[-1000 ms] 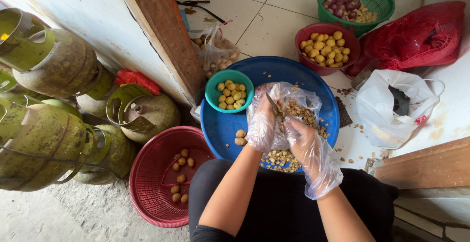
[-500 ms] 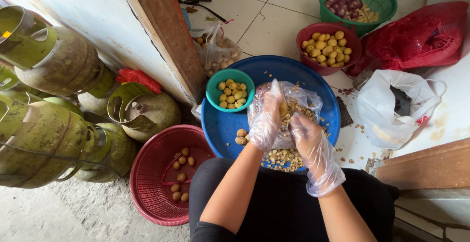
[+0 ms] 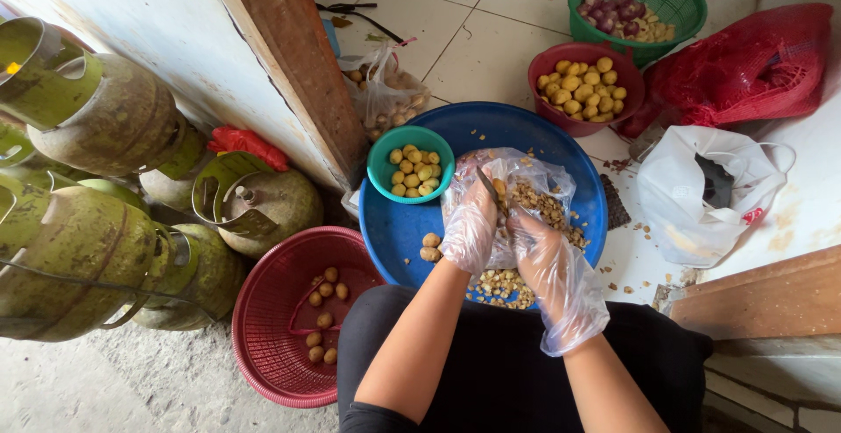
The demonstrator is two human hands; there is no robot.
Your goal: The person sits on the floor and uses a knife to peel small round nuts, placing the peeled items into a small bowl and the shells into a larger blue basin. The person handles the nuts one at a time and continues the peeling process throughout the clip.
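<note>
Both my hands wear clear plastic gloves and work over a big blue basin (image 3: 399, 231). My left hand (image 3: 469, 233) is closed around a small yellow potato (image 3: 498, 188). Touching it, my right hand (image 3: 541, 258) grips a small knife (image 3: 488, 185) with its dark blade against the potato. Under the hands lies a clear plastic bag (image 3: 534, 179) with brown peelings (image 3: 547, 208). A teal bowl (image 3: 385, 163) of peeled potatoes stands in the basin at the left. Two loose potatoes (image 3: 429, 247) lie beside my left wrist.
A red basket (image 3: 272, 328) with several potatoes sits at lower left, next to green gas cylinders (image 3: 88, 249). A red bowl (image 3: 547, 104) of potatoes, a green basket (image 3: 674, 3), a red mesh sack (image 3: 753, 56) and a white bag (image 3: 692, 196) lie beyond. A wooden post (image 3: 289, 56) leans at left.
My hands have shifted slightly over the bag, turning the potato against the blade. Nothing else has moved.
</note>
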